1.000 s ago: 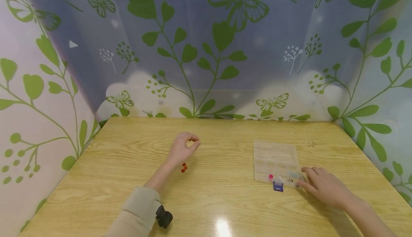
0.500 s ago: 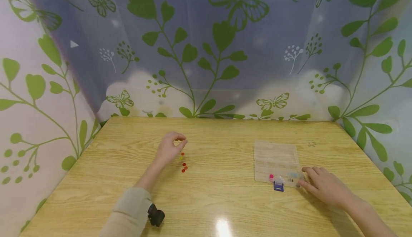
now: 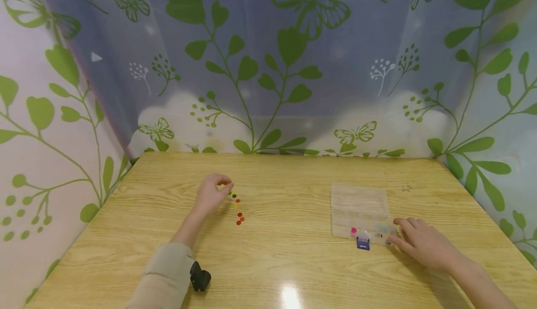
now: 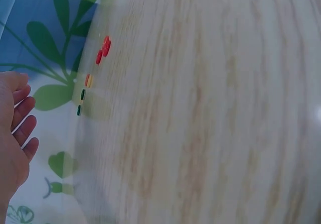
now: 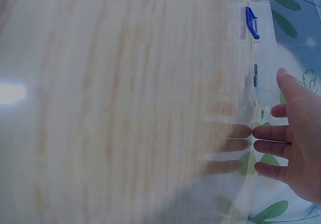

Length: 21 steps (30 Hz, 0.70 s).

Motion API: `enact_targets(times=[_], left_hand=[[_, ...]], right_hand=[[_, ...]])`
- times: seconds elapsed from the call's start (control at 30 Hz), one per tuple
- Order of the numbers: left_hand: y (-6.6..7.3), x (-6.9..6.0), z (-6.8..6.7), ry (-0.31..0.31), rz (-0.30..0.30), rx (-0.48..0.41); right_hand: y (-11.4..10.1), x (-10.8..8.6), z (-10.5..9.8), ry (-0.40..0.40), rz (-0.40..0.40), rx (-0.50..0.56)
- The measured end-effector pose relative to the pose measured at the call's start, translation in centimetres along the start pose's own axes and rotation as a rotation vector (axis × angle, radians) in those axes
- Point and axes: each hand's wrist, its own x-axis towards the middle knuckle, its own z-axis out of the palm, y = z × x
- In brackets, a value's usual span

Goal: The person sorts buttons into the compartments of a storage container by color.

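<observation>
My left hand [image 3: 211, 195] hovers over the left part of the table, fingers loosely curled, thumb and forefinger tips close together. Nothing shows between them. Just beside its fingertips, a scattered line of small round discs lies on the wood, with red discs [image 3: 240, 215], an orange one [image 3: 237, 201], and yellow and dark green ones [image 3: 234, 196]. In the left wrist view the discs [image 4: 98, 57] sit apart from the fingers. My right hand [image 3: 428, 243] is by the right front corner of a clear plastic compartment box [image 3: 358, 197], thumb at its edge, fingers extended.
The box lies open, its front compartments holding a pink piece [image 3: 354, 230] and pale blue and dark ones. A blue latch [image 3: 362, 243] sticks out at its front. Tiny pale pieces [image 3: 406, 188] lie behind it. Patterned cloth [image 3: 268, 66] encloses the table's back and sides.
My left hand has moved left along the table, uncovering the orange, yellow and dark green discs. The right hand and the box have stayed put.
</observation>
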Motion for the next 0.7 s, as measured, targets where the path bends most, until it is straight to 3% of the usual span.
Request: enact_targets(times=[0.43,0.7], left_hand=[[-1.2,0.1,-0.1,-0.07,-0.065,0.07],[-1.5,0.3,0.2,-0.074,-0.086,0.102]], right_hand=[[-0.1,0.0,-0.1,-0.001,0.006,0.0],[0.0,0.0,-0.2,-0.005,0.008,0.004]])
